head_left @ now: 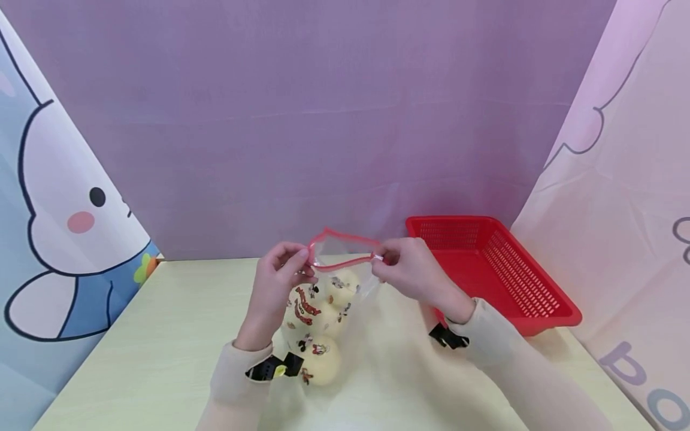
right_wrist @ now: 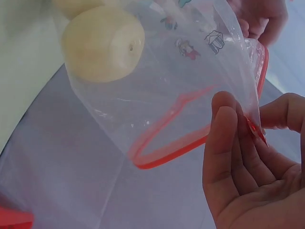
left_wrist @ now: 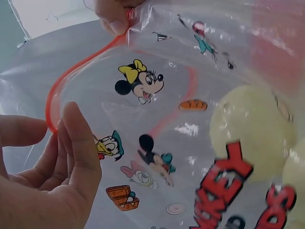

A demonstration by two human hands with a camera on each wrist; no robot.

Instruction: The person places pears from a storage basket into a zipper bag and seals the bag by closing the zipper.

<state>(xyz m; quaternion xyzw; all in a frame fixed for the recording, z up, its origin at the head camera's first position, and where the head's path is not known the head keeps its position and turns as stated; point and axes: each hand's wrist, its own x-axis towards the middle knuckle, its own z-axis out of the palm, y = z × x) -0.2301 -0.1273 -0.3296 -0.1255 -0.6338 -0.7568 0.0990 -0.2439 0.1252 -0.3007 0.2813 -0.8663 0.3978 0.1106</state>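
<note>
A clear zip bag point(head_left: 306, 308) printed with cartoon characters and red lettering hangs between both hands, its mouth spread apart. Several pale yellow round balls point(head_left: 322, 362) are inside, low in the bag and close over the table. My left hand point(head_left: 271, 290) pinches the left end of the red zip edge point(head_left: 345, 263) between thumb and fingers. At the opposite end, my right hand point(head_left: 414, 270) pinches the edge by a small slider point(head_left: 378, 257). In the right wrist view, one ball point(right_wrist: 104, 44) shows a small dimple through the plastic.
A red plastic basket point(head_left: 530, 269) with slotted walls stands at the right, just beyond my right forearm. The pale table point(head_left: 178, 347) meets a purple backdrop point(head_left: 302, 131) behind. Printed cloth panels point(head_left: 75, 239) close off both sides.
</note>
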